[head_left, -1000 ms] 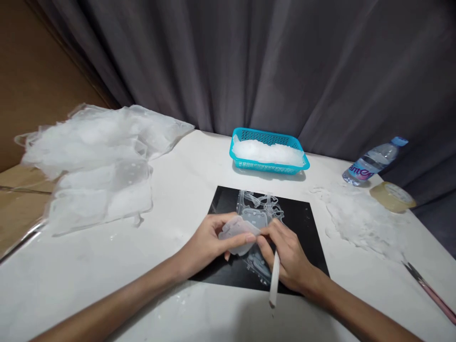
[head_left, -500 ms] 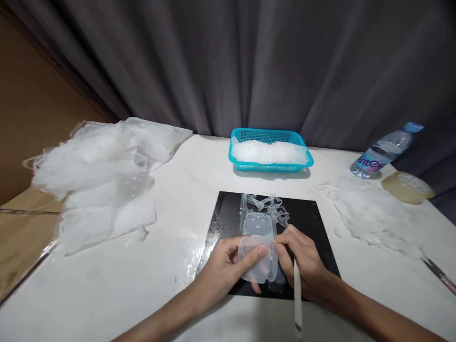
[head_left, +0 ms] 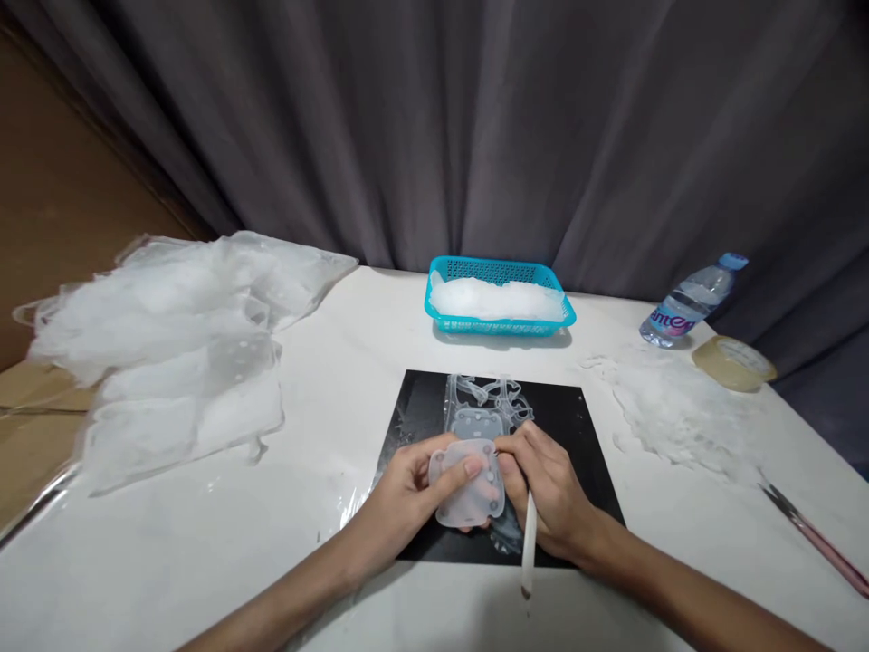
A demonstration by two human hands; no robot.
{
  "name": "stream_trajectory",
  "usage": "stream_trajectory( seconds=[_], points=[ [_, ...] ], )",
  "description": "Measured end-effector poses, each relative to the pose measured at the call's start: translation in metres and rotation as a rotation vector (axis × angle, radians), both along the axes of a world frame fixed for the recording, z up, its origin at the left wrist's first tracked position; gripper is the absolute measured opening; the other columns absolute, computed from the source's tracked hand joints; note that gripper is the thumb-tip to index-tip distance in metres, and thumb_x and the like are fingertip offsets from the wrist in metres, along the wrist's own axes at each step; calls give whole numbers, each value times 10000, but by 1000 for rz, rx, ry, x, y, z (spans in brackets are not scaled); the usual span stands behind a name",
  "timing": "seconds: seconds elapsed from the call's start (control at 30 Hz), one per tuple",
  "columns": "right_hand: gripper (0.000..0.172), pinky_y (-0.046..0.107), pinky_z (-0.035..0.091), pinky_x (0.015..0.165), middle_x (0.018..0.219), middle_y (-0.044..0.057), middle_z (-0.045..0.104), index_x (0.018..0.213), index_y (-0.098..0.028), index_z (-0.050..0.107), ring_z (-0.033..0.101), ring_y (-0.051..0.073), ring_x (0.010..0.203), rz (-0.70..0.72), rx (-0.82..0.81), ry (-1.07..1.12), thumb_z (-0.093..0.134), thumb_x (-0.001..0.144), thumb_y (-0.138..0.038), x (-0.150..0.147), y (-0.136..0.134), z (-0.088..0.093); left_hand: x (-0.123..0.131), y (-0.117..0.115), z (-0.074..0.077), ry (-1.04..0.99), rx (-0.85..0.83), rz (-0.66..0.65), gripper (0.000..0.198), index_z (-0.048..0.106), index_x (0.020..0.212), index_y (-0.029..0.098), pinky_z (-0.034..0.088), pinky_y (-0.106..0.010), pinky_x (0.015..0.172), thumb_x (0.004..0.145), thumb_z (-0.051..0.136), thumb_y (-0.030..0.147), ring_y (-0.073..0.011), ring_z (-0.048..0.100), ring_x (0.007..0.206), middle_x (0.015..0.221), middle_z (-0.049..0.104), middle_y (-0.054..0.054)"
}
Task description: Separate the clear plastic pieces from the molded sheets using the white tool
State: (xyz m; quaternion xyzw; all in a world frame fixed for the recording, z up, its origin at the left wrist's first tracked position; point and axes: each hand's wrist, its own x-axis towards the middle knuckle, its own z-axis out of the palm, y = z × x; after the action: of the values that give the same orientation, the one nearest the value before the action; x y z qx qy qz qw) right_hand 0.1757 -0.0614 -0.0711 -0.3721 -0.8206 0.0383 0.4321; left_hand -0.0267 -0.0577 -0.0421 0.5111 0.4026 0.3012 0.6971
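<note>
My left hand (head_left: 414, 480) is closed on a translucent, rounded plastic-looking piece (head_left: 456, 512), thumb across its face and fingers behind it. Small round marks and holes show on the piece. In my right hand (head_left: 551, 489) is a slim tool with a white handle (head_left: 529, 548); the handle points down toward me, and its working tip is hidden at the piece's upper right edge. Both hands are above a black mat (head_left: 567, 421). On that mat lies a clear moulded sheet (head_left: 479, 423) with cut-out, curling strips at its far end.
A blue basket (head_left: 502, 326) of white translucent pieces stands at the back. To the left is a heap of clear bagged pieces (head_left: 183, 362). On the right are clear scraps (head_left: 679, 412), a water bottle (head_left: 692, 303), a tape roll (head_left: 733, 362) and scissors (head_left: 807, 530).
The whole view has shifted slightly, moving most things left in the picture. The held piece has turned a little between my hands, and the white handle stands more foreshortened. Both grips are kept.
</note>
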Motion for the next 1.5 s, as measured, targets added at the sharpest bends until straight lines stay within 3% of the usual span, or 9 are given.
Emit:
stream_trajectory(
  seconds=[0.33,0.47,0.73,0.97,1.07,1.17,1.27,1.5],
  points=[
    [115,356,497,725,793,42,642,1013,-186,623,551,218,803,-39,-172,59,511,1021,-214,6,11,-1,-2,-2,-2,47,-32,-30,390,697,870,167,575,-256,628,938,669,550,-190,692,712,791,736,-53],
    [110,359,483,714,745,30,607,983,-183,631,520,217,792,13,-220,58,554,999,-259,9,13,1,-2,-2,-3,44,-65,-25,387,664,964,186,581,-285,651,914,688,569,-207,690,716,795,717,-38],
    [124,341,465,678,735,42,626,912,-166,635,483,207,736,76,-6,-53,626,944,-285,2,7,0,-18,9,-7,159,78,95,312,627,1014,209,396,-186,546,937,689,505,-119,527,606,712,618,29],
    [74,332,471,667,744,43,667,968,-157,632,520,205,700,39,98,-114,607,958,-226,-5,2,1,-25,15,3,144,89,115,315,639,997,190,418,-183,558,934,702,492,-118,546,614,736,654,12],
    [72,318,467,648,719,37,653,995,-151,626,534,194,680,33,88,-81,577,981,-202,-6,-1,4,-25,16,11,57,-10,98,340,633,1012,184,449,-188,566,924,715,502,-127,587,626,775,679,-10],
    [133,324,470,633,712,39,649,999,-156,634,550,199,681,87,104,-119,572,1002,-273,-8,-7,3,-23,15,21,-96,-130,110,322,605,1014,200,551,-243,704,927,721,487,-178,690,767,870,730,-46],
    [219,334,461,602,668,32,613,912,-177,638,540,204,658,144,155,-240,586,993,-373,-14,-13,-2,-23,15,30,-208,-143,127,283,586,993,212,585,-286,790,936,726,452,-203,727,846,878,742,-52],
    [102,374,557,765,839,71,657,970,-148,639,627,245,815,97,35,-357,597,984,-240,-18,-25,-10,-21,19,39,-200,-53,243,365,590,1066,203,597,-259,660,892,773,467,-153,663,699,817,677,-19]
  ],
)
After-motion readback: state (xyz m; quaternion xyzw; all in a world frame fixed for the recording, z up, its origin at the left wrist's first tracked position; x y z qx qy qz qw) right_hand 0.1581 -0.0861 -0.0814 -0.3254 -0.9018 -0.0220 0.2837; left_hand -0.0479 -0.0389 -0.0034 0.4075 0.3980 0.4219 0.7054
